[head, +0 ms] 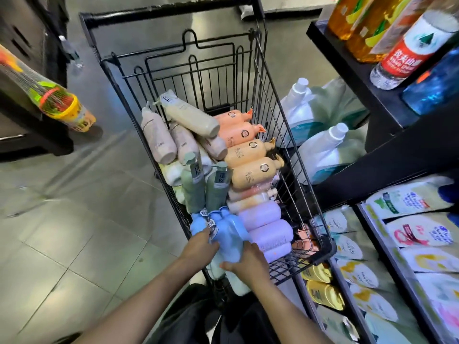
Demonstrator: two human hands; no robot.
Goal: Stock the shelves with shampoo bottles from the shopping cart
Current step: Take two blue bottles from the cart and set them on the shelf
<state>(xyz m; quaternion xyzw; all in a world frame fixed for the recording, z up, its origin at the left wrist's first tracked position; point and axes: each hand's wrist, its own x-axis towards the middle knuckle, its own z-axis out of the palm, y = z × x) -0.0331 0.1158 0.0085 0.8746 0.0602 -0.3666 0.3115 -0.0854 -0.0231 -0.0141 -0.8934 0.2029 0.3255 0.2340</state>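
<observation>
Head view shows two bare arms reaching down into a black wire shopping cart (295, 170). At the near end of the cart stand some light blue shampoo bottles (228, 234). The left hand (198, 247) curls around the left side of the blue bottles, with its fingers on the label. The right hand (250, 261) wraps around their lower right side. Both hands are gripping the blue bottles, which sit inside the cart.

Just right of the blue ones lie purple bottles (268, 227). Behind the blue ones are two green bottles (203, 187) with grey caps. To their right lie orange pump bottles (250, 160) in a row. Farther back on the left, beige bottles (171, 135) are piled on each other.

Shelves (387, 247) on the right hold flat packs, maybe face masks, but they are blurry. Two white jugs (318, 150) stand on a shelf just outside the cart. Higher up is a water bottle with a red label (407, 53). Far left, a toy set in an orange net (49, 95) hangs off another shelf.
</observation>
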